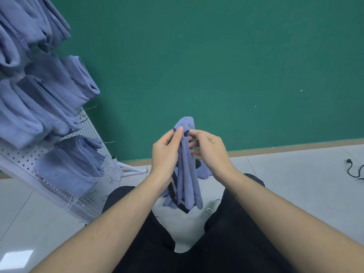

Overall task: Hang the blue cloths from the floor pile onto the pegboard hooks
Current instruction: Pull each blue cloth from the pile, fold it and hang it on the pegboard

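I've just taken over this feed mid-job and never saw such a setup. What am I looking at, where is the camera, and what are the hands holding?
There is no machine here: a person works with bare hands, and the single picture comes from a wide-angle camera on their head, looking forward and down. The left hand and right hand both pinch the top of one blue cloth, which hangs down between them above the knees. Under it, more cloths lie in a pile on the pale floor. At left stands a white pegboard with cloths already hung on its hooks and some bare hooks. A black cable lies at far right.
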`<control>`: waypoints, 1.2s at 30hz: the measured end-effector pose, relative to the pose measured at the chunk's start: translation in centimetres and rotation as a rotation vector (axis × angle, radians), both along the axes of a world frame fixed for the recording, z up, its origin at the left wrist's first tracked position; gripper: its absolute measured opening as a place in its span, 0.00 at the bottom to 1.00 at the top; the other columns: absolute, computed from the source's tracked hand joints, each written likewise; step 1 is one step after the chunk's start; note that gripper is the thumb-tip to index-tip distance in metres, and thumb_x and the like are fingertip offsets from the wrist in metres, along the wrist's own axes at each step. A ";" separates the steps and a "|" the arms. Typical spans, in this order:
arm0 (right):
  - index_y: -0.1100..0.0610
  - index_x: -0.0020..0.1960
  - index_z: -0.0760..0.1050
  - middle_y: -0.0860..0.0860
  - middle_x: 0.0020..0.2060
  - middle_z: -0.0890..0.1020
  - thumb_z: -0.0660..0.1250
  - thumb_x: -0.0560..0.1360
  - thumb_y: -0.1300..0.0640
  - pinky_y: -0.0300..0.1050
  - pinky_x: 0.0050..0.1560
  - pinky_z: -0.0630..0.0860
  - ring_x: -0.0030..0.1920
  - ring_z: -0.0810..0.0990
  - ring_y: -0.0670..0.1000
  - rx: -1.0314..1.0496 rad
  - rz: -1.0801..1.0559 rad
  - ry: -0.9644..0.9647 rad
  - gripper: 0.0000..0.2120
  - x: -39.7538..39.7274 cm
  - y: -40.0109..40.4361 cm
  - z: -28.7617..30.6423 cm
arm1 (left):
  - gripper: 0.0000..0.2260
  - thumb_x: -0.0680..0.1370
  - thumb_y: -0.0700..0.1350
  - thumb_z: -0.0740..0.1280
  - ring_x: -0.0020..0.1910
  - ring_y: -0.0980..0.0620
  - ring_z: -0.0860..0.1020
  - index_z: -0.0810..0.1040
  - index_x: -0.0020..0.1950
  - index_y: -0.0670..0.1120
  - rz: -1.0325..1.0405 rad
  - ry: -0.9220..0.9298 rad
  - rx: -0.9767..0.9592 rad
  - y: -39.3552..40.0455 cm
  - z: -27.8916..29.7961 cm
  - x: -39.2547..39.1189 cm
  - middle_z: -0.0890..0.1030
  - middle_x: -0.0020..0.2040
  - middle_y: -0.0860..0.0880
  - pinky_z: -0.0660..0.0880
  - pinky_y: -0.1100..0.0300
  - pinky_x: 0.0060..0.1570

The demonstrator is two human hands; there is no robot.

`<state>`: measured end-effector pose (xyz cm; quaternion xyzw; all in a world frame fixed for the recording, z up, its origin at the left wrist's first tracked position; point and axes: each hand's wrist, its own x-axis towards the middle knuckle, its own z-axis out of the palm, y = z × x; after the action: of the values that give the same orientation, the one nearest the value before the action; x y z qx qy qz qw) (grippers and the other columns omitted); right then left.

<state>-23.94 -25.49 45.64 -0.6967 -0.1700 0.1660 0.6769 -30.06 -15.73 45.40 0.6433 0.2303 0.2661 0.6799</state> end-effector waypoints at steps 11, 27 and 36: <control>0.54 0.58 0.76 0.54 0.47 0.85 0.58 0.80 0.70 0.45 0.51 0.83 0.44 0.85 0.50 0.131 0.161 0.022 0.16 1.0 -1.1 0.4 | 0.07 0.84 0.44 0.63 0.39 0.61 0.80 0.80 0.52 0.45 -0.066 0.000 0.017 1.4 0.4 0.4 0.84 0.41 0.56 0.75 0.66 0.42; 0.51 0.60 0.75 0.48 0.52 0.86 0.76 0.72 0.48 0.58 0.60 0.80 0.54 0.85 0.49 -0.115 0.268 -0.106 0.19 1.2 -1.5 -2.8 | 0.11 0.86 0.48 0.56 0.54 0.46 0.80 0.74 0.63 0.45 -0.137 -0.083 -0.411 1.4 2.0 1.4 0.80 0.56 0.43 0.75 0.46 0.62; 0.53 0.58 0.78 0.47 0.54 0.84 0.73 0.76 0.48 0.50 0.61 0.78 0.55 0.82 0.47 -0.232 0.231 -0.126 0.14 1.0 -1.2 -4.2 | 0.18 0.85 0.50 0.58 0.57 0.45 0.82 0.71 0.71 0.41 0.019 -0.152 -0.617 3.6 2.3 2.4 0.80 0.65 0.41 0.79 0.50 0.57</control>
<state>-22.98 -26.68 41.40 -0.7550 -0.2705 0.2173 0.5564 -27.65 -12.16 47.68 0.3830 0.2546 0.2373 0.8556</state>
